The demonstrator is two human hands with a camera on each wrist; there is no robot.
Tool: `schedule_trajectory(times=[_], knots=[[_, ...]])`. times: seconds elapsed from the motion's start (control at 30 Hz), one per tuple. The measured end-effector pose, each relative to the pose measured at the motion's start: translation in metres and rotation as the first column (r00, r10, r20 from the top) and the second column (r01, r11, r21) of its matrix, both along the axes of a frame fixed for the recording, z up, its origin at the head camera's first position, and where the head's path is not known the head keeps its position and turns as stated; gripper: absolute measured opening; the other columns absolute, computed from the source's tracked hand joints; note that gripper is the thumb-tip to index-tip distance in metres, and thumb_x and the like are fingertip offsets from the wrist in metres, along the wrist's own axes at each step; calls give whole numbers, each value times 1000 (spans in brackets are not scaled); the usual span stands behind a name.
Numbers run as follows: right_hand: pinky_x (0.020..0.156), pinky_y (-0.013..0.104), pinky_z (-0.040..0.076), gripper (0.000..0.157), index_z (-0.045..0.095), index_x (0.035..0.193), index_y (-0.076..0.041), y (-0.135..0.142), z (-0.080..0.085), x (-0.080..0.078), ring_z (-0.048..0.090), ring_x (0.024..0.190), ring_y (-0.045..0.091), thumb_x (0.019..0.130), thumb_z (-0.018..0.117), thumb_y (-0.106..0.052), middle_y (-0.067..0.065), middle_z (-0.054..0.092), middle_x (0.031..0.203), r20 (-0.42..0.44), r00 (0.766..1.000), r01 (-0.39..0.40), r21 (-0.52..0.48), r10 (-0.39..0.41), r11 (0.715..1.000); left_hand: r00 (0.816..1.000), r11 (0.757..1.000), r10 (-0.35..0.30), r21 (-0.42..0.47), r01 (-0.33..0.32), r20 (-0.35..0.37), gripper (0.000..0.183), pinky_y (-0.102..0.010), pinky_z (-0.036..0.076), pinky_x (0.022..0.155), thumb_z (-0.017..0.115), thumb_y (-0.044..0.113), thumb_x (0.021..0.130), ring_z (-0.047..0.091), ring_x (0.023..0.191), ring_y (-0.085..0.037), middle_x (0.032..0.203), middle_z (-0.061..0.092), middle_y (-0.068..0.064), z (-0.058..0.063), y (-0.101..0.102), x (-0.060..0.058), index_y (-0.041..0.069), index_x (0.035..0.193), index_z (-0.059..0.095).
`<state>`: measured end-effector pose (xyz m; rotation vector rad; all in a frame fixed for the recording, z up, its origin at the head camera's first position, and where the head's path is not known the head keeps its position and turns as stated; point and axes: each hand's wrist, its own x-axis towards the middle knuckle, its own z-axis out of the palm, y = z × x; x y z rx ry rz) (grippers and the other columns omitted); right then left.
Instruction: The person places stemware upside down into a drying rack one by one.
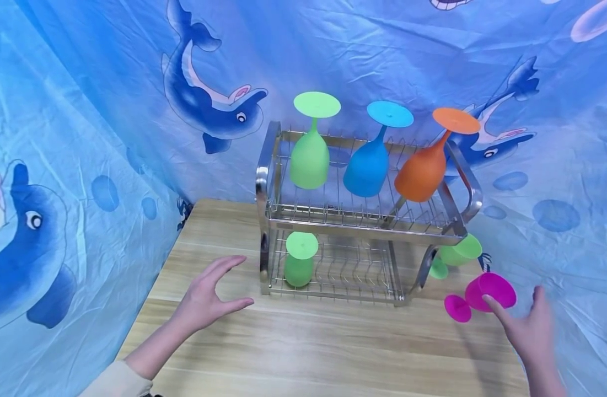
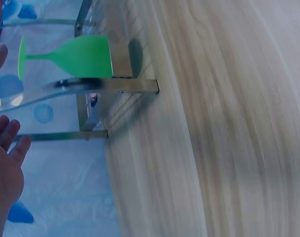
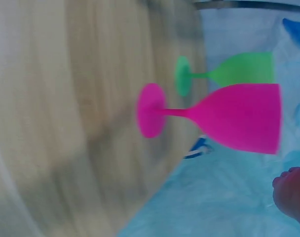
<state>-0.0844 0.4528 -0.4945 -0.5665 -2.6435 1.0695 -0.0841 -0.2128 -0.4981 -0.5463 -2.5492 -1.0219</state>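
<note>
My right hand (image 1: 528, 328) is spread, thumb apart from fingers, beside an upright magenta goblet (image 1: 477, 292) at the table's right. The thumb overlaps the cup's rim in the head view; in the right wrist view a gap shows between hand and magenta goblet. Behind it stands another upright goblet, light green (image 1: 457, 255). On the left, my left hand (image 1: 204, 303) hovers with thumb and fingers apart, holding nothing, near the left side of a two-tier metal dish rack (image 1: 368, 231). A green goblet (image 1: 299, 270) sits upside down on the rack's lower tier, at its left end.
On the upper tier, green (image 1: 309, 162), blue (image 1: 366, 168) and orange (image 1: 421, 173) goblets stand upside down, the orange one leaning. A blue dolphin-print sheet (image 1: 109, 82) hangs behind and at both sides of the wooden table (image 1: 303, 342).
</note>
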Motion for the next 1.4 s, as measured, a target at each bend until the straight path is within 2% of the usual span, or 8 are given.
schedule_trajectory(times=[0.17, 0.33, 0.5, 0.6, 0.8, 1.07, 1.23, 1.4], knots=[[132, 60, 12, 116, -1, 169, 2, 2, -25, -2, 9, 160, 51, 96, 80, -37, 32, 3, 174, 28, 998, 51, -124, -48, 991, 997, 998, 43, 33, -45, 70, 92, -57, 56, 103, 103, 30, 69, 62, 129, -30, 145, 64, -6, -3, -6, 0, 13, 149, 61], [135, 44, 7, 118, -4, 171, -8, -3, -39, -5, 5, 164, 35, 95, 83, -34, 19, 0, 178, 16, 993, 117, -237, -117, 964, 994, 997, 70, 38, -74, 78, 91, -53, 57, 102, 103, 31, 70, 64, 125, -31, 142, 66, -8, -9, -11, -2, 12, 148, 62], [133, 28, 8, 117, -3, 172, -15, -12, -48, -12, 7, 165, 23, 95, 84, -30, 11, 3, 180, -29, 981, 172, -329, -192, 929, 991, 993, 84, 78, -92, 100, 89, -21, 52, 109, 103, 29, 70, 65, 124, -29, 138, 67, -8, -16, -15, -2, 11, 147, 62], [133, 28, 10, 115, 1, 173, -16, -16, -51, -15, 10, 165, 23, 95, 84, -30, 11, 7, 180, -42, 972, 202, -349, -230, 915, 990, 989, 78, 115, -92, 118, 88, -7, 42, 109, 103, 27, 70, 64, 124, -24, 137, 67, -6, -19, -16, -2, 10, 147, 62], [135, 38, 16, 108, 6, 173, -16, -20, -51, -18, 17, 164, 29, 97, 80, -40, 16, 15, 178, -18, 959, 261, -339, -284, 904, 989, 984, 71, 153, -91, 133, 87, -7, 43, 109, 102, 25, 71, 62, 126, -18, 139, 66, -6, -21, -16, -1, 7, 146, 62], [128, 29, 33, 97, 24, 170, -19, -23, -53, -18, 37, 152, 20, 95, 82, -37, 15, 34, 170, -37, 943, 298, -353, -331, 887, 986, 978, 48, 191, -79, 159, 86, -12, 47, 109, 102, 25, 72, 64, 126, -26, 138, 65, -4, -27, -17, 1, 8, 147, 61], [115, 12, 39, 93, 31, 168, -19, -33, -47, -10, 45, 142, 15, 94, 84, -37, 12, 42, 162, -34, 951, 281, -325, -308, 903, 988, 978, 33, 198, -64, 154, 84, -12, 48, 108, 102, 24, 72, 64, 126, -21, 136, 65, -2, -30, -15, 2, 9, 145, 63], [97, 1, 43, 90, 36, 167, -17, -51, -32, -1, 51, 131, 6, 93, 87, -28, 0, 53, 147, -30, 978, 179, -389, -206, 904, 987, 980, 33, 187, -62, 154, 83, -11, 47, 108, 102, 25, 72, 64, 125, -20, 135, 66, -1, -30, -14, 2, 10, 145, 64]])
